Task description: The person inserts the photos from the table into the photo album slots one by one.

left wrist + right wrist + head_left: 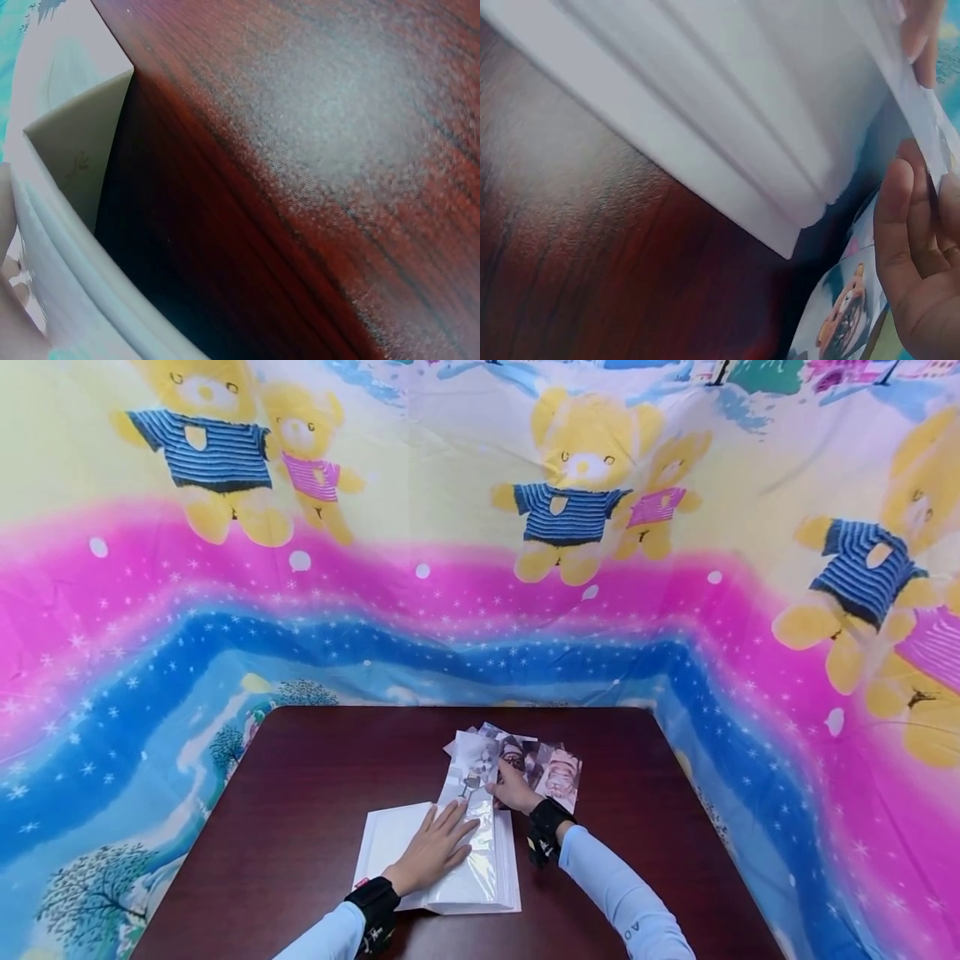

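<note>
An open white album (390,843) lies on the dark wooden table (300,793). My left hand (437,850) rests flat on its pages with straight fingers, over a clear plastic sleeve (480,852). My right hand (513,788) pinches the right edge of a photo (471,767) that sticks out past the album's far edge. In the right wrist view the fingers (906,247) lie along a thin sheet beside the album's white page block (705,112). The left wrist view shows the album's corner (71,150) raised above the table (337,150).
A loose pile of photos (557,772) lies just right of the album, under and beyond my right hand; one of them (846,315) shows in the right wrist view. A bright bear-print cloth (480,568) hangs all around the table.
</note>
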Demonstrator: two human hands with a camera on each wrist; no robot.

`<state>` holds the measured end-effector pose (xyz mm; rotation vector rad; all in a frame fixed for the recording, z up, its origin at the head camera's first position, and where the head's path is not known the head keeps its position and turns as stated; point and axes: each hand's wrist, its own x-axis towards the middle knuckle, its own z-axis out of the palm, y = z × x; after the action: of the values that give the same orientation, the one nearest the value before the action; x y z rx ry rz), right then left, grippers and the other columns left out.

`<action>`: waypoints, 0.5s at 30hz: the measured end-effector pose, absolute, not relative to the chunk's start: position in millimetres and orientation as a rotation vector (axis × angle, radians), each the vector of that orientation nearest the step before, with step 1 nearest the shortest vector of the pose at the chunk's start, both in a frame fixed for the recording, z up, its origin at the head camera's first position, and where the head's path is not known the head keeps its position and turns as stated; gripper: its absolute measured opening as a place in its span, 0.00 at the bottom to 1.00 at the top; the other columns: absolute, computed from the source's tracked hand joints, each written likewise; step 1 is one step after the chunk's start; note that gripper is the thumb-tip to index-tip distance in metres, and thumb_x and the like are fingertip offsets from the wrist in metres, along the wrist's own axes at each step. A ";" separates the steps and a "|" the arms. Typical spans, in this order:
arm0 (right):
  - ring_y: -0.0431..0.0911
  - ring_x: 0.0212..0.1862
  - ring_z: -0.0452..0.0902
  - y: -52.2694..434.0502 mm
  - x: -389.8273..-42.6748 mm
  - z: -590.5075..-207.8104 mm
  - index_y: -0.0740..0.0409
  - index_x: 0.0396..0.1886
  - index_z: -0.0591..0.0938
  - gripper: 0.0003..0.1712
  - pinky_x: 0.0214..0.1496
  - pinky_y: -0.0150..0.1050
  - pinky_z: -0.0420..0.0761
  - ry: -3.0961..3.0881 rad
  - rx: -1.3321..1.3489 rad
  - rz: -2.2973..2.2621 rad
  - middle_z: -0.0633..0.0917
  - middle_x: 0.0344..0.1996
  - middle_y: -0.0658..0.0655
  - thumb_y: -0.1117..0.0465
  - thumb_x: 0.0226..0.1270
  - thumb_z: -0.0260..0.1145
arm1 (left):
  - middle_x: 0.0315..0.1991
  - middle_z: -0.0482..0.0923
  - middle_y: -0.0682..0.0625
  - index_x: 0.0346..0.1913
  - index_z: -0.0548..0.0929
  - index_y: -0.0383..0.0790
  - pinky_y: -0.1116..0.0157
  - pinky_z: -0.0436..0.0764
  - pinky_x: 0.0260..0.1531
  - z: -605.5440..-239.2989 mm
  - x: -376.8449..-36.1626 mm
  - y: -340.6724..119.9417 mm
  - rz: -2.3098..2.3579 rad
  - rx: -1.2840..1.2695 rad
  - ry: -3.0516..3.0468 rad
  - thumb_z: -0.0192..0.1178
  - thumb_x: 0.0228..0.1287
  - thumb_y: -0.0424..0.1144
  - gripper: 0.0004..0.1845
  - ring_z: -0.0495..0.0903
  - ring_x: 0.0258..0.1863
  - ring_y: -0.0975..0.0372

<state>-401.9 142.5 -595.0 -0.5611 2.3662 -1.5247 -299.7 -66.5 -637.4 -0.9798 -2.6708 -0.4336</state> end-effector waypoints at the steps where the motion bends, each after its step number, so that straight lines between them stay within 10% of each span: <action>1: 0.67 0.24 0.78 142.3 -401.5 -594.1 0.74 0.75 0.48 0.39 0.31 0.59 0.82 2.369 -0.561 -1.531 0.79 0.42 0.79 0.76 0.71 0.55 | 0.72 0.62 0.35 0.68 0.73 0.42 0.38 0.57 0.66 -637.5 -299.8 -66.6 -0.437 -0.978 -2.681 0.54 0.74 0.45 0.24 0.60 0.71 0.43; 7: 0.66 0.25 0.78 139.8 -403.5 -593.3 0.76 0.75 0.48 0.38 0.29 0.56 0.82 2.447 -0.598 -1.479 0.74 0.54 0.83 0.77 0.71 0.53 | 0.73 0.59 0.35 0.69 0.73 0.41 0.38 0.55 0.67 -635.9 -298.9 -66.2 -0.462 -0.983 -2.692 0.54 0.74 0.45 0.24 0.58 0.72 0.43; 12: 0.69 0.61 0.70 138.2 -406.8 -594.5 0.79 0.73 0.50 0.35 0.56 0.57 0.76 2.578 -0.628 -1.390 0.58 0.70 0.80 0.76 0.72 0.52 | 0.73 0.59 0.35 0.69 0.72 0.41 0.38 0.55 0.67 -635.2 -299.8 -64.8 -0.469 -0.983 -2.688 0.54 0.75 0.45 0.24 0.57 0.72 0.43; 15: 0.67 0.65 0.66 136.8 -407.4 -594.7 0.78 0.73 0.52 0.35 0.60 0.53 0.74 2.600 -0.652 -1.387 0.60 0.69 0.79 0.76 0.70 0.53 | 0.73 0.60 0.34 0.69 0.73 0.41 0.38 0.57 0.66 -634.4 -299.6 -64.3 -0.451 -0.975 -2.689 0.54 0.74 0.44 0.24 0.59 0.72 0.43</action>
<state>-407.4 136.8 -594.7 -0.6516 2.6000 -1.3869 -299.6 -64.3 -634.4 -0.9755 -2.6892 -0.4513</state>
